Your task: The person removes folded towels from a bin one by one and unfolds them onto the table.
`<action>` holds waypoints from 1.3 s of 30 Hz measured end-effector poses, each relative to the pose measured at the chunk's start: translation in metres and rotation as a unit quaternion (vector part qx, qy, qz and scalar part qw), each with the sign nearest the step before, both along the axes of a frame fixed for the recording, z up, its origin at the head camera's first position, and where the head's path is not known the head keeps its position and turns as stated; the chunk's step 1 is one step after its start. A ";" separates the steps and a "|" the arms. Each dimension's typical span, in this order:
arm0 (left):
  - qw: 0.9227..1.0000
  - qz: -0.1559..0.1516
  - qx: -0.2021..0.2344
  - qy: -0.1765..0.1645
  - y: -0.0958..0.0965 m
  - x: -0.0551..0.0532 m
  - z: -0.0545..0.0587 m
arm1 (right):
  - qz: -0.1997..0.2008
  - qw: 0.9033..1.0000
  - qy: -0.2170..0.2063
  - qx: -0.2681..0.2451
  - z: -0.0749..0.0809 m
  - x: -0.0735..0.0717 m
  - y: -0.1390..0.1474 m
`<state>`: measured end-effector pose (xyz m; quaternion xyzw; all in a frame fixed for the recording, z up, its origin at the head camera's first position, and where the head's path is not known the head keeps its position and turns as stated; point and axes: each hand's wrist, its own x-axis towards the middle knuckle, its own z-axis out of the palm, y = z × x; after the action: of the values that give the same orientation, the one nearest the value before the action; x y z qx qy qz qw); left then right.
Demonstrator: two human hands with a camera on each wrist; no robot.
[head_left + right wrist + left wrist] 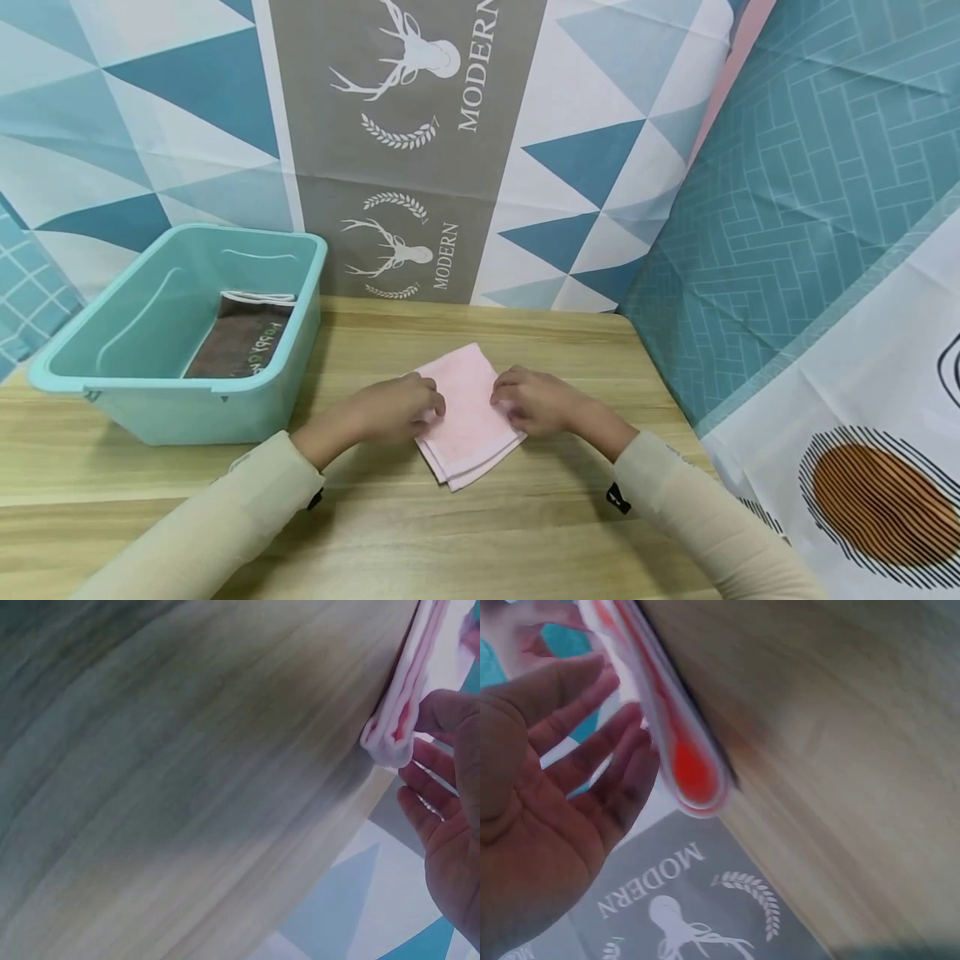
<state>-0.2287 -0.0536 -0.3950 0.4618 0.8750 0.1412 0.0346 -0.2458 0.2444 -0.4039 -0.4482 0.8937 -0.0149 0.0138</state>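
Observation:
A pink towel (467,400), folded into a small layered rectangle, lies slightly askew on the wooden table. My left hand (393,408) is at its left edge, fingers bent loosely over the cloth. In the left wrist view those fingers (626,761) touch the side of the rounded fold (694,769), palm apart from it. Along the opposite edge, my right hand (543,402) touches the towel. The right wrist view shows that thumb (442,712) and the relaxed fingers (424,769) right at the end of the stacked layers (390,742).
A teal plastic bin (303,321) stands on the table (480,546) to the left. Inside it lies a folded brown towel (240,337) with lettering. Patterned cloth (405,150) hangs behind the table, and a teal and white sheet (795,225) hangs along the right.

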 end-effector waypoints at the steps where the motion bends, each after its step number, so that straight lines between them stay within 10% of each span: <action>1: 1.000 0.009 -0.001 0.012 -0.001 -0.002 -0.001 | -0.001 1.000 0.004 0.002 0.000 0.001 -0.001; 6: 0.999 0.036 -0.005 0.040 -0.004 -0.011 -0.006 | 0.014 0.999 0.029 -0.020 0.000 0.008 -0.009; 14: 0.999 0.046 -0.006 -0.022 -0.006 -0.019 -0.009 | -0.071 0.997 -0.025 -0.035 -0.007 0.016 -0.022; 25: 0.997 0.035 0.008 -0.067 0.011 -0.011 -0.015 | -0.061 0.998 -0.010 0.002 -0.005 -0.011 -0.008; 31: 0.998 0.036 -0.005 -0.052 0.023 -0.002 -0.015 | -0.048 0.999 0.012 0.013 -0.004 -0.020 -0.005; 39: 0.997 0.055 -0.034 0.035 0.012 -0.014 -0.006 | -0.011 0.997 0.070 -0.012 -0.002 0.004 -0.012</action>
<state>-0.2425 -0.0414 -0.4013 0.4161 0.9041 0.0964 0.0120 -0.2417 0.2325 -0.4055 -0.4380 0.8973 0.0051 -0.0543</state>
